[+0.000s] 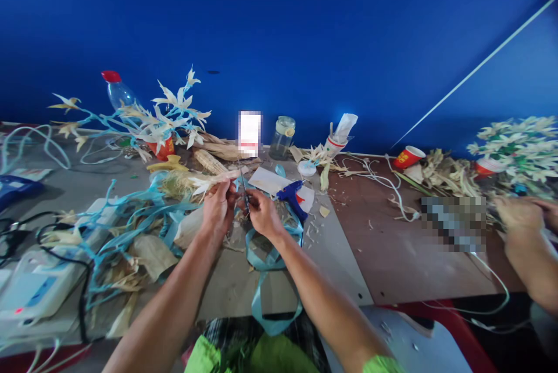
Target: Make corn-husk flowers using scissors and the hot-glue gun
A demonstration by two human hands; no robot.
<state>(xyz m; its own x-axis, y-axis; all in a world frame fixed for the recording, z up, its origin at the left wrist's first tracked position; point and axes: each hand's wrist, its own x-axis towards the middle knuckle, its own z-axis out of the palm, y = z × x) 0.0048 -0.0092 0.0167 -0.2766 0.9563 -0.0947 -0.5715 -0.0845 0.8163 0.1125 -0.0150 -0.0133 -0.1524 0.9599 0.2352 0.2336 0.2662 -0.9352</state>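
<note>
My left hand (218, 208) is closed on a pale corn husk piece (209, 183) above the cluttered table. Close at its right, my right hand (263, 213) has its fingers wrapped round dark scissors (244, 190), whose blades point up between the hands. Just behind my right hand lies a blue glue gun (293, 198) on white paper (265, 181). Light blue ribbon (259, 294) loops down over the table's front edge below my hands. A corn cob (209, 161) rests behind my left hand.
Left are husk flowers on blue stems (170, 120), a power strip (47, 280) and cables. At the back stand a glass jar (283, 136) and a cup (335, 143). Right are a tipped red cup (408, 157), dried husks (453, 172) and another person's hands (521, 216).
</note>
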